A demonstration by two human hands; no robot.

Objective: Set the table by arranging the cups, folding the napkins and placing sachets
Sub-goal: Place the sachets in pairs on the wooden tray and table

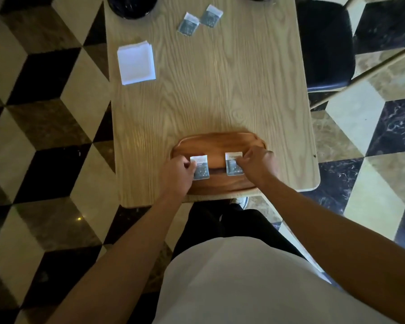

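Hands at lower centre: your left hand pinches one sachet, your right hand another, both over the tray (napkins upper left).

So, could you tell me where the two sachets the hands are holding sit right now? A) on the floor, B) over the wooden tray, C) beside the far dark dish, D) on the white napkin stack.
B: the left hand and right hand each pinch a sachet over the wooden tray.
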